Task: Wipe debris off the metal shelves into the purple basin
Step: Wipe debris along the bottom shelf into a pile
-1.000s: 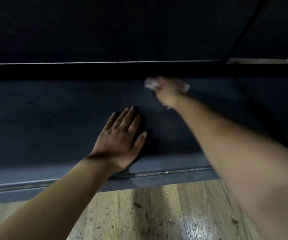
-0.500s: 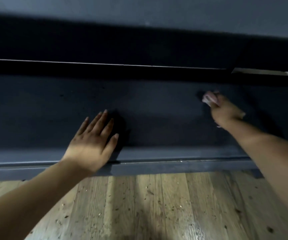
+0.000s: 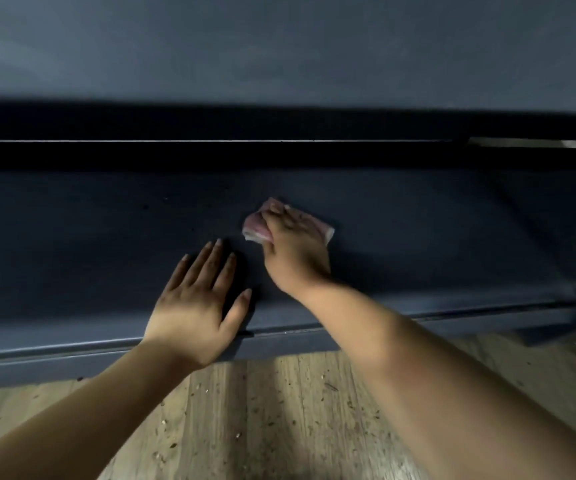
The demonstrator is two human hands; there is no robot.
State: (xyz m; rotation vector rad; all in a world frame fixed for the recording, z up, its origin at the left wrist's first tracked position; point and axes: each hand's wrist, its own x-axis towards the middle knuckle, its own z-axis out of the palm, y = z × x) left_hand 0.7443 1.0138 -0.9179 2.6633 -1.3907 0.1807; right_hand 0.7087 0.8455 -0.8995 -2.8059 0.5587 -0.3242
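Shelf (image 3: 418,237) runs left-right; right hand (image 3: 293,251) presses pink cloth (image 3: 255,228) just beyond flat, open left hand (image 3: 196,306); front edge lies toward the body; basin unseen.

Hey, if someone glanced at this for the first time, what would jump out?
The pale pink cloth under the right hand, mid-shelf, stands out against the dark metal shelf. The left hand lies flat beside it near the front edge. Below, debris specks dot the wooden floor.
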